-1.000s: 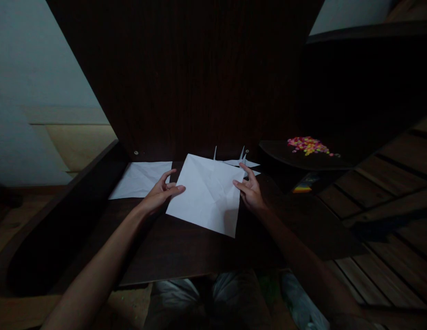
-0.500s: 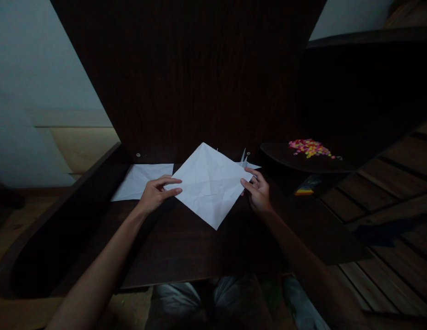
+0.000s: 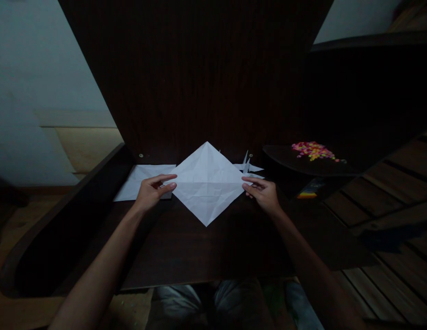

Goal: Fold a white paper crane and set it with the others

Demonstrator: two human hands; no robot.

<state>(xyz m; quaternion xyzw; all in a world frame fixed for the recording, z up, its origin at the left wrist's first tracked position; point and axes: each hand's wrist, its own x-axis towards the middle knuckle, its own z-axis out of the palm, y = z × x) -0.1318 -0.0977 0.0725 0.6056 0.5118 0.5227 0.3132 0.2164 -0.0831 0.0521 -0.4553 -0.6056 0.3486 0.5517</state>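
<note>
A white square sheet of paper (image 3: pixel 207 192) with crease lines is held up as a diamond above the dark desk. My left hand (image 3: pixel 150 192) pinches its left corner between thumb and fingers. At the opposite corner, my right hand (image 3: pixel 264 192) pinches the sheet the same way. Behind my left hand lies another creased white sheet (image 3: pixel 125 188) on the desk. Pointed folded paper pieces (image 3: pixel 246 166), which look like origami cranes, stand behind the right corner, partly hidden by the held sheet.
A heap of small pink, red and yellow pieces (image 3: pixel 313 150) rests on a rounded dark shelf (image 3: pixel 282 156) at the right. Beneath it is an item with a rainbow-coloured edge (image 3: pixel 307 195). A raised dark side panel (image 3: pixel 62 220) borders the desk (image 3: pixel 199 256) on the left.
The held sheet has turned slightly, so its lower corner moved left and its side corners are now level. My right hand shifted a little to the right. Both hands keep their hold.
</note>
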